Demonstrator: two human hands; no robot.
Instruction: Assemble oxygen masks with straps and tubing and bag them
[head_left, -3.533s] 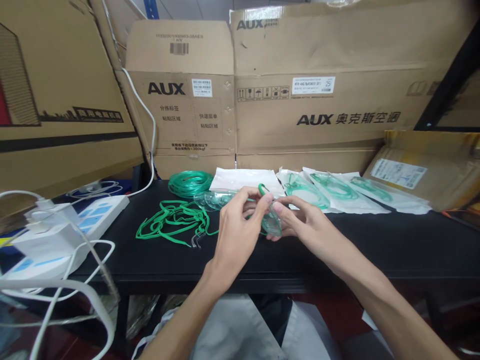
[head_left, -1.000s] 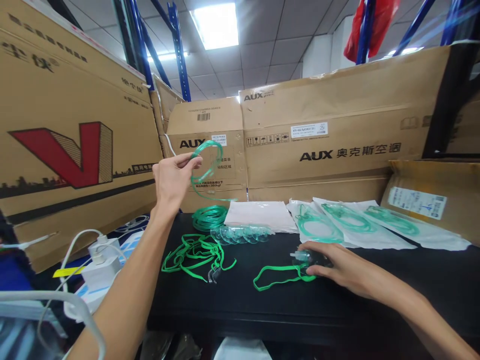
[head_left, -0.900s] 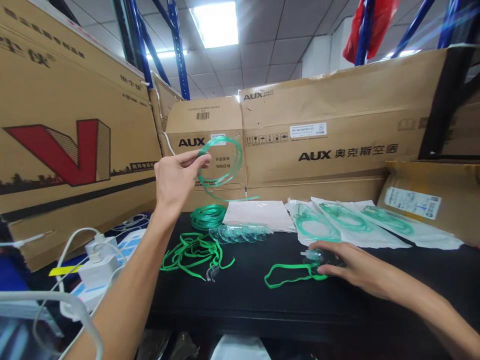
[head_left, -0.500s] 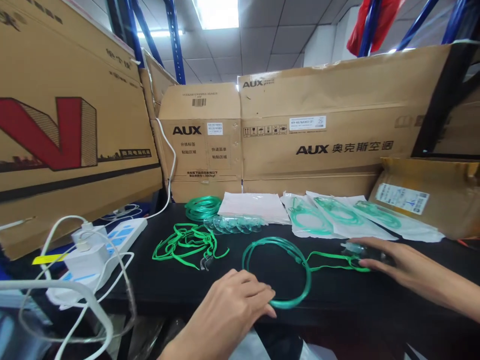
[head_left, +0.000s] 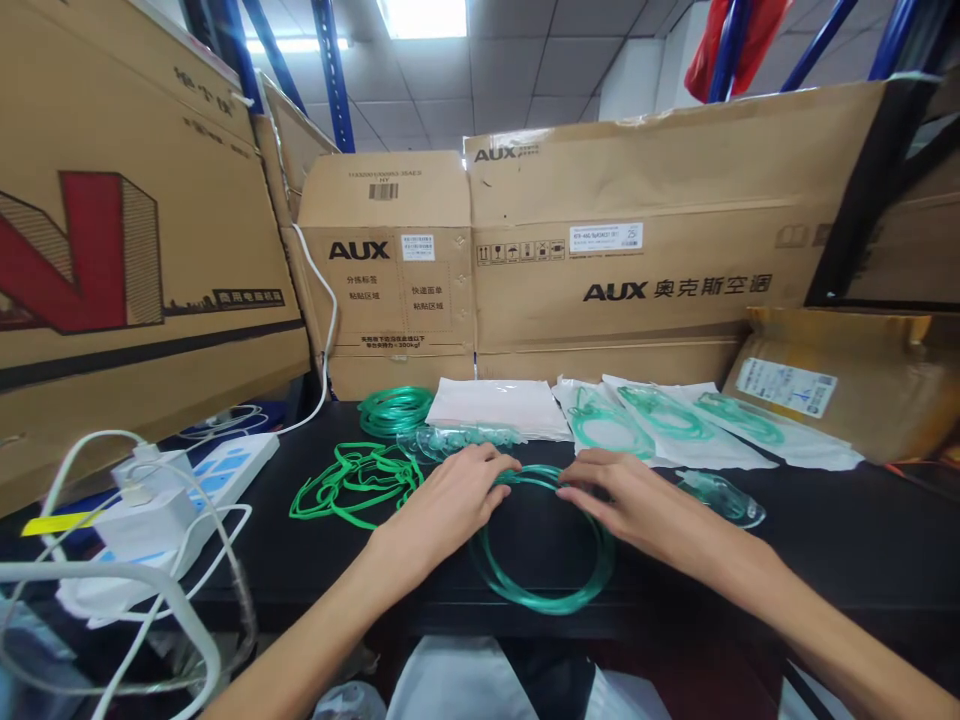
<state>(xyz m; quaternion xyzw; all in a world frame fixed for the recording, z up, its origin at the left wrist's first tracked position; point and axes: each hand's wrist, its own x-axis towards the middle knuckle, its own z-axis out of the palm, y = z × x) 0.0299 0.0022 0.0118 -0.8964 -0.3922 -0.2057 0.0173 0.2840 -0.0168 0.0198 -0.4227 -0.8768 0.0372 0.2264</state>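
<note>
A coil of green plastic tubing (head_left: 551,603) lies at the black table's front edge, directly before me. My left hand (head_left: 476,485) pinches the far left part of its loop between thumb and fingers. On the far right part, my right hand (head_left: 607,485) has its thumb and fingers closed on the same coil. Beyond my right wrist a clear green face mask (head_left: 724,497) rests on the table; any strap on it is hidden by my arm. Left of my left hand lies a tangle of bright green elastic straps (head_left: 352,485).
Farther back are another tubing coil (head_left: 397,412), a row of clear masks (head_left: 465,440), a stack of white bags (head_left: 499,408) and several bagged tubing sets (head_left: 675,415). A power strip (head_left: 232,475) with white cables stands left. Cardboard boxes (head_left: 637,230) wall the back.
My right hand has let go of the mask and moved left onto the tubing coil. My left hand has shifted from the coil's near edge to its far side.
</note>
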